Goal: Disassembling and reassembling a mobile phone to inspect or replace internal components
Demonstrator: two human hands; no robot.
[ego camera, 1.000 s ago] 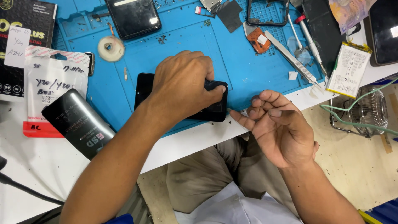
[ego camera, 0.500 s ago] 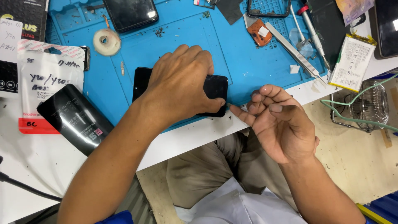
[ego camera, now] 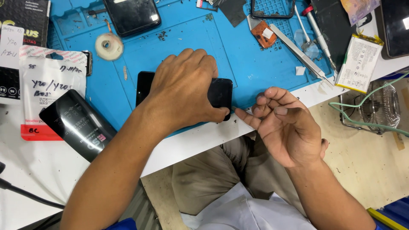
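Note:
My left hand [ego camera: 183, 89] lies palm down over a black smartphone [ego camera: 222, 93] that rests flat on the blue work mat [ego camera: 255, 68], fingers spread across its top and thumb hooked on its near right corner. My right hand [ego camera: 285, 123] hovers just right of that corner at the table's front edge, palm turned up, fingers loosely curled, forefinger pointing at the phone's corner. Nothing shows clearly in the right hand.
A tape roll [ego camera: 109, 46] and another dark phone [ego camera: 132, 16] lie at the mat's back. Tweezers [ego camera: 298, 53], a screwdriver [ego camera: 317, 30] and a flat battery [ego camera: 357, 64] sit at the right. A black glossy packet [ego camera: 79, 123] and a labelled pouch [ego camera: 47, 85] lie left. A small fan [ego camera: 375, 110] stands below right.
The view has shifted slightly. My left hand keeps pressing on the phone. My right hand has turned a little, its forefinger now reaching closer to the phone's corner.

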